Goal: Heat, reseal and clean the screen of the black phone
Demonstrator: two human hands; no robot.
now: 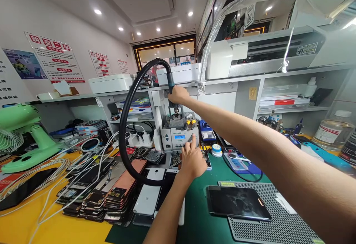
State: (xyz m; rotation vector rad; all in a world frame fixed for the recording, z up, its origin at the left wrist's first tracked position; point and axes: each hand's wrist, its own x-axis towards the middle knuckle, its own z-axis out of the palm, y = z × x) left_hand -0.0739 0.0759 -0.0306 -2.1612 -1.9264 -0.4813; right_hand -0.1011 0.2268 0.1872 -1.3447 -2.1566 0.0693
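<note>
My right hand (179, 95) is wrapped round the handle of a hot air gun (171, 82), held upright over its stand. A thick black hose (124, 125) loops from the gun's top down to the left. Below is the grey hot air station (168, 137), its blue display (180, 137) lit and seeming to read 100. My left hand (194, 162) holds nothing; its index finger stretches up to the right side of the station's front panel, while the other fingers are partly bent. A dark-screened tablet (237, 202) lies at the right, apart from both hands.
Stacks of phone parts (119, 195) and a white phone (150, 195) lie left of my left arm. White cables (50, 173) tangle near a green fan (30, 140). A grey perforated mat (250, 231) lies under the tablet. A small round tub (216, 150) and a bottle (332, 131) stand at right.
</note>
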